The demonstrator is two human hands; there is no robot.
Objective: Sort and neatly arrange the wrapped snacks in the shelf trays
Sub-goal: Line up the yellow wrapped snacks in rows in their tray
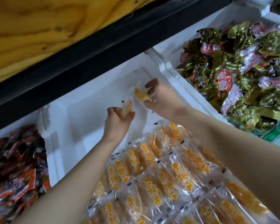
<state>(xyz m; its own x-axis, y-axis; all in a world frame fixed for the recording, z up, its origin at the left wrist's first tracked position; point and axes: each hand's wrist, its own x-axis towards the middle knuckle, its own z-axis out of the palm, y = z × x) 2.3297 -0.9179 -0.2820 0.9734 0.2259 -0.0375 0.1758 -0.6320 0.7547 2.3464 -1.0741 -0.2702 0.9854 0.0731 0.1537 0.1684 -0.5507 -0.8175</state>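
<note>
Centrally, a white foam tray (90, 101) lay between a left tray's dark red packets (18, 167) and a right tray's green-gold packets (241, 78). Rows of clear-wrapped yellow peach packets (160, 183) filled its near part. Its far part was bare. Over that bare part the left hand (118, 122) curled round one peach packet (126, 109), and the right hand (160, 96) pinched a second peach packet (141, 96) further right. Both forearms crossed just above the rows, so a dip could knock them askew. The slick film might also slip from either grip.
</note>
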